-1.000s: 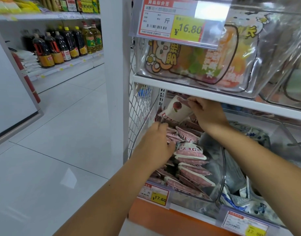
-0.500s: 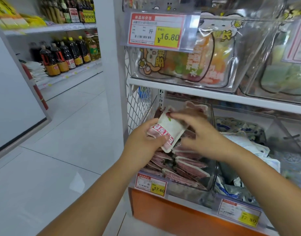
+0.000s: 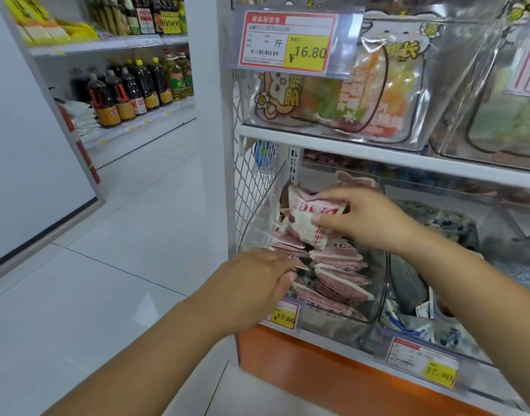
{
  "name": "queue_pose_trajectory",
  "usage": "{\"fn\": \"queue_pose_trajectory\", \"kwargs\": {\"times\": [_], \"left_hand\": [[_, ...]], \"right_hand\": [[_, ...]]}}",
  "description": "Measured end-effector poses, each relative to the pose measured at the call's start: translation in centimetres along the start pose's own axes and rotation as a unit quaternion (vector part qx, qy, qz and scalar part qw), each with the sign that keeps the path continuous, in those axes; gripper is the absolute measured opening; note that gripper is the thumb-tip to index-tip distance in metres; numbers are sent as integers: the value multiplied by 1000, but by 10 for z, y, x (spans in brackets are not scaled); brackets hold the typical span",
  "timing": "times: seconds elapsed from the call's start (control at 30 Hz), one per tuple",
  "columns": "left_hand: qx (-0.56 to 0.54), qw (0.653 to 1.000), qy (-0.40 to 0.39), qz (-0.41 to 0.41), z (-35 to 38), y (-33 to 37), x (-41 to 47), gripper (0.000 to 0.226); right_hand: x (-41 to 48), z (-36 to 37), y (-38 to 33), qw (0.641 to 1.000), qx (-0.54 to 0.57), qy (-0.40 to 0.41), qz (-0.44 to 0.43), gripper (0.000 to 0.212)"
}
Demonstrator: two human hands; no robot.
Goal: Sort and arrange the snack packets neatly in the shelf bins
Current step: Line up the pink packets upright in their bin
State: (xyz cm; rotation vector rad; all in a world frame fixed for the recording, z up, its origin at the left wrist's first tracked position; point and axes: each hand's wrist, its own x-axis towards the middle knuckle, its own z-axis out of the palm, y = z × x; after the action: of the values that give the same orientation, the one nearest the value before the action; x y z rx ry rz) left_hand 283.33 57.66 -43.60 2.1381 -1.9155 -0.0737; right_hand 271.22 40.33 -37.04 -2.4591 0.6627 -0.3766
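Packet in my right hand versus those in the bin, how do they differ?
The held packet is raised and tilted in the right hand; the binned packets lie overlapped in the bin. The held packet shows white; the binned packets mostly pink. Same printed design.

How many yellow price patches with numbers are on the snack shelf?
3. The 16.80 patch on the top clear plastic bin; the 17.60 patch under the pink snack packets, beside the left hand; the 17.80 patch lower right. The cut-off tag at far right may hide another.
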Motion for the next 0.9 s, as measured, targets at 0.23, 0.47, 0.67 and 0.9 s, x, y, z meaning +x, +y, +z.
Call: {"fn": "queue_pose_trajectory", "kwargs": {"times": [0.23,0.47,0.67,0.9], "left_hand": [[5,1000,-17,-12,1,-2,0,42],[-11,1000,-14,1,5,-6,1,41],[-43,999,19,4,6,-7,3,39],[-84,994,49,-51,5,-3,23,56]], "right_hand": [[26,37,2,976,-197,-75,-64,17],[51,54,12,942,-318,-95,-58,24],[57,44,4,970,-209,-119,-31,18],[69,35,11,940,-188,-283,-29,9]]}}
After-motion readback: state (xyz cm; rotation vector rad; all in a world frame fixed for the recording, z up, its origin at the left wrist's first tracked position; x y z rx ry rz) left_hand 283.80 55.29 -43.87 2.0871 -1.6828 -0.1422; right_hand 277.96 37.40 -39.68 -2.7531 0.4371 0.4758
